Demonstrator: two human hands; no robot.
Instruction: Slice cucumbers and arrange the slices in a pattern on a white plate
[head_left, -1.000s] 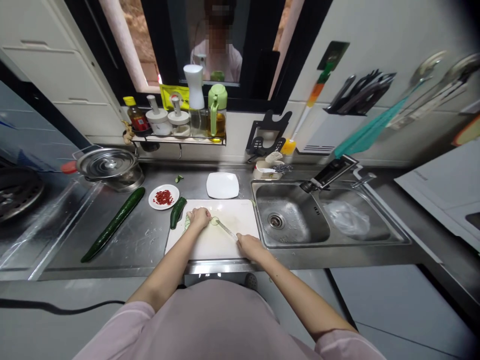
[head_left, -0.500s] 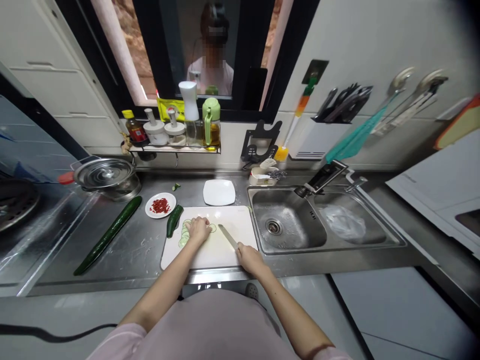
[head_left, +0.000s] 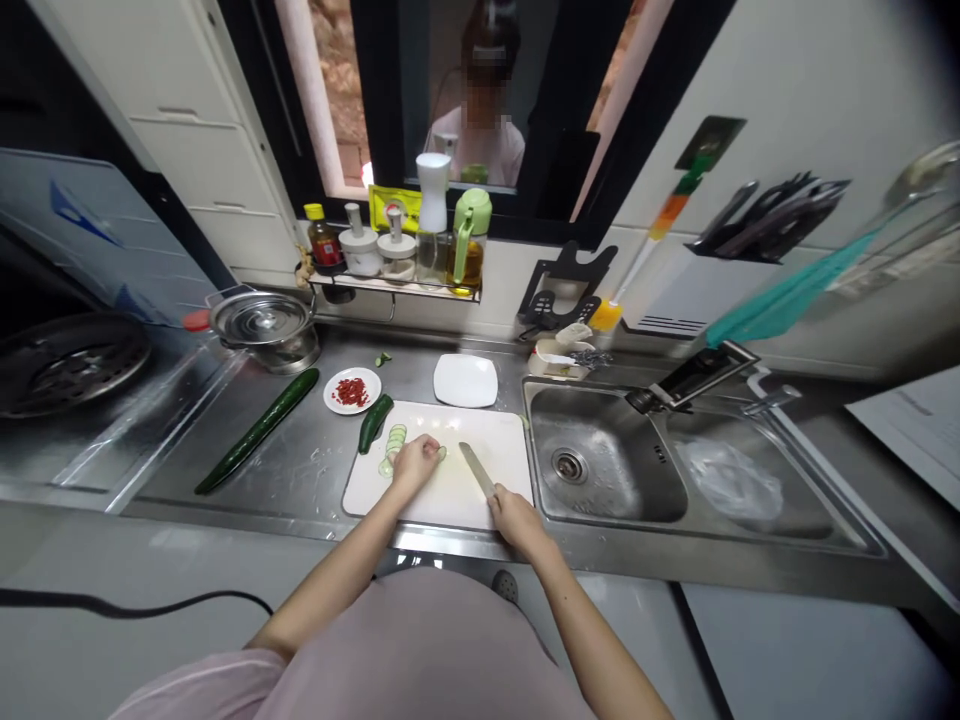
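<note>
On the white cutting board, my left hand is closed with its fingertips pinching a thin cucumber slice. Just left of it lies an overlapping row of cucumber slices, partly hidden by the hand. My right hand grips the handle of a kitchen knife, its blade pointing up and left, low over the board and apart from the slice. A cut piece of cucumber rests at the board's left edge. A long whole cucumber lies on the steel counter farther left.
A white plate of chopped red pieces and a white square plate stand behind the board. Green cucumber ends lie nearby. The double sink is on the right, a lidded pot at back left. A bottle rack hangs above.
My left hand has moved off the row of slices and now pinches the single slice. The knife stays low over the board. The view has turned left.
</note>
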